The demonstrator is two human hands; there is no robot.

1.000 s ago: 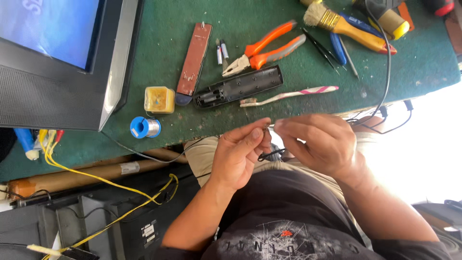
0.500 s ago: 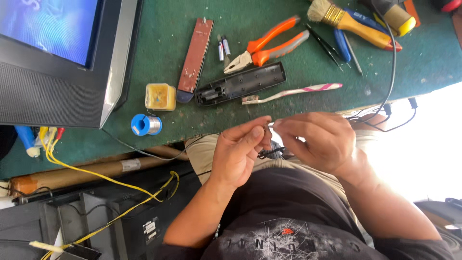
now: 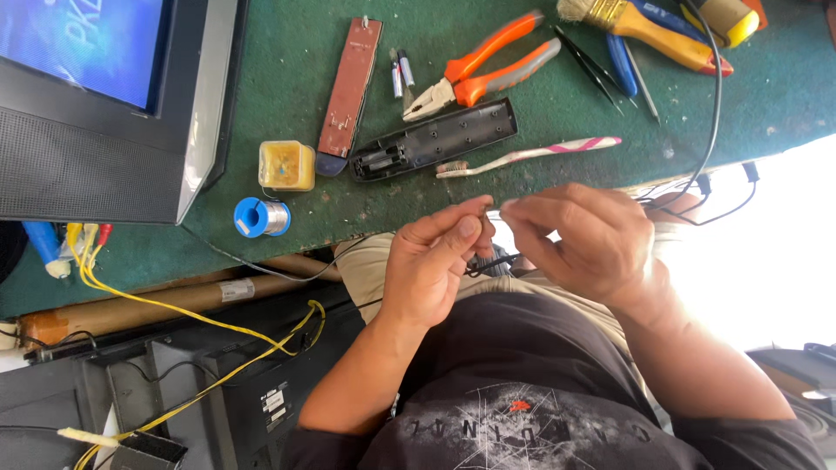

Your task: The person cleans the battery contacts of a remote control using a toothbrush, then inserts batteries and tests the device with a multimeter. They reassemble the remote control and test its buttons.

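Note:
Above my lap, my left hand point(image 3: 427, 265) and my right hand point(image 3: 585, 242) meet fingertip to fingertip. Each pinches one end of a small part between thumb and forefinger; the part is too small to identify. A thin black wire point(image 3: 493, 262) loops just under the fingers, running from my left hand. Both hands hover just off the near edge of the green table mat point(image 3: 287, 209), close to a pink-and-white toothbrush point(image 3: 531, 155) and a black remote-control shell point(image 3: 435, 139).
On the mat lie orange pliers point(image 3: 483, 74), a brown circuit board strip point(image 3: 348, 87), two small batteries point(image 3: 401, 72), a yellow flux tin point(image 3: 286, 165), a blue solder spool point(image 3: 259, 217), tweezers point(image 3: 588, 63) and a brush point(image 3: 644, 26). A television point(image 3: 96, 113) stands at left; yellow cables point(image 3: 174, 309) hang below.
The hands keep the same pinch and place. Only the view has shifted slightly.

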